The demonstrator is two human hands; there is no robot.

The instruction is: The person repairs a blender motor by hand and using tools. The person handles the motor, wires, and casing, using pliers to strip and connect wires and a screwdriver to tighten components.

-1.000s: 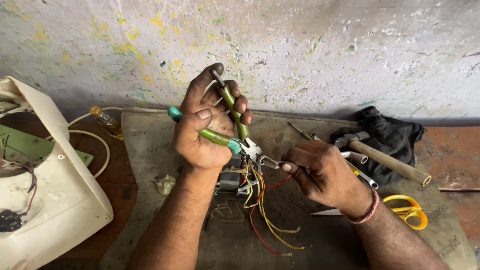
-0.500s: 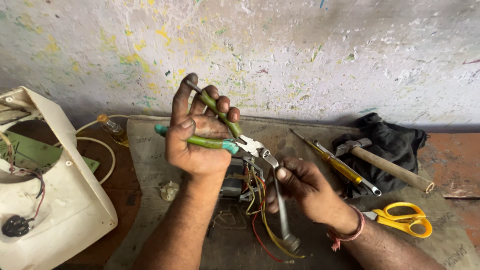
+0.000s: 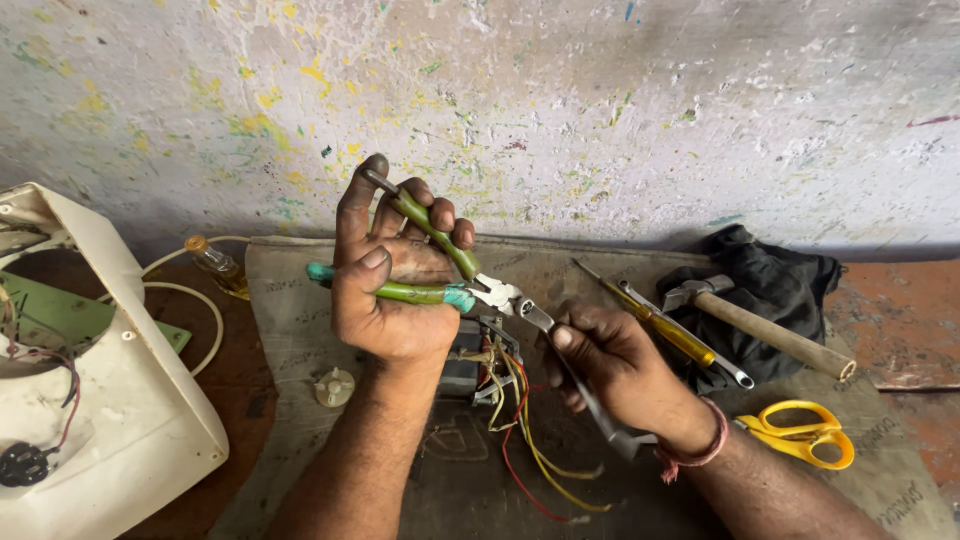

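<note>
While the head camera looked down on the surface, the scene differed only a little from half a second before: the left hand had stayed raised with its tool, and the right hand had kept its place low at the right, its dark tool tilted much as before.

At the far left lay a cream plastic housing with a green board inside it, and a small amber bottle lay just beyond. A small white knob sat near the left forearm.

That left hand was held up, palm toward the camera, thumb pointing to the wall. Its fingers were clenched round the green-handled pliers, whose metal nose pointed right and down.

Below the nose sat a small electrical part with red and yellow wires trailing nearer.

To the right, the other hand lay knuckles up, fingers curled round a dark metal spanner, near the pliers' tip.

Farther right lay a yellow-handled screwdriver, a hammer on a black cloth, and yellow scissors.
</note>
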